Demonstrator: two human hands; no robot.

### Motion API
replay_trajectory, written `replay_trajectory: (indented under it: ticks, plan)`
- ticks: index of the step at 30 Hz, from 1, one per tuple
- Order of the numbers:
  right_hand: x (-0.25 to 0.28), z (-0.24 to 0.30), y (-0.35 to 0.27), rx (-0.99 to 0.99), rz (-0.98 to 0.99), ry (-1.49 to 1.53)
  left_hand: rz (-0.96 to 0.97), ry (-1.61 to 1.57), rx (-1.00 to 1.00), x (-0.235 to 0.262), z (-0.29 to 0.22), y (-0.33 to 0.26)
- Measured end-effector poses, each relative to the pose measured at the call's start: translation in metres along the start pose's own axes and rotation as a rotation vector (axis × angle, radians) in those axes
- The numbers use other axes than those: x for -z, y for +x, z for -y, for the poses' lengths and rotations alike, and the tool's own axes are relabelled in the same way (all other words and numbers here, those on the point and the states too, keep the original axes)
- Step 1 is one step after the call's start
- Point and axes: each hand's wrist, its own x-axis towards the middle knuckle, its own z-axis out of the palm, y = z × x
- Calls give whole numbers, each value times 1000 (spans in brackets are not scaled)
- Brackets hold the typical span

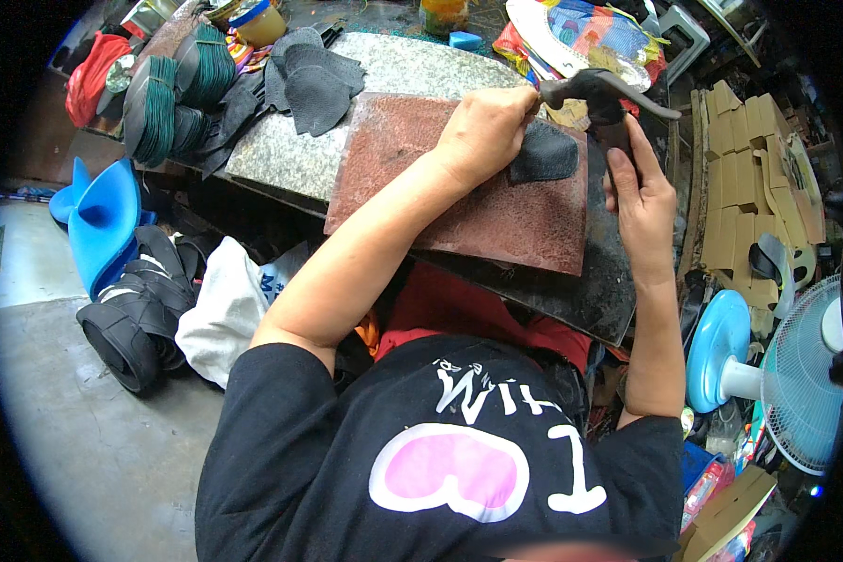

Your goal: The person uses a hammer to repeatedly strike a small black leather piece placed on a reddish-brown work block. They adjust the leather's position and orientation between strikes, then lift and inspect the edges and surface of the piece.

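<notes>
My right hand (642, 197) is wrapped round the handle of a hammer (598, 89), its dark head raised above the right edge of a reddish-brown board (393, 159). Closed in a fist over the board, my left hand (485, 131) grips something mostly hidden by the fingers, close to the hammer's head. A black leather-like piece (545, 153) with a rounded end lies flat on the board, just right of the left hand and partly covered by it. More dark cut pieces (317, 84) lie overlapping on the pale speckled slab beyond.
Spools of green cord (150, 112) stand at the far left, near a yellow tub with a blue lid (258, 22). Blue foam-like sheets (103, 220) and black rolled pieces (136, 323) sit left of the bench. Cardboard boxes (745, 159) and a fan (806, 375) stand on the right.
</notes>
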Motion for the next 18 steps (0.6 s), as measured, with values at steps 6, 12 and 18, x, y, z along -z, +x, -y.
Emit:
replay_trajectory:
  ticks: [6,12,18]
  plan:
    - [-20,-33,-16,54,77,-340,-55,-256,334,-4,14,-1]
    - [-27,-19,-18,-1,100,-407,-116,-917,658,-1,29,3]
    - [-26,-40,-20,-62,118,-365,-75,-727,601,-8,30,0]
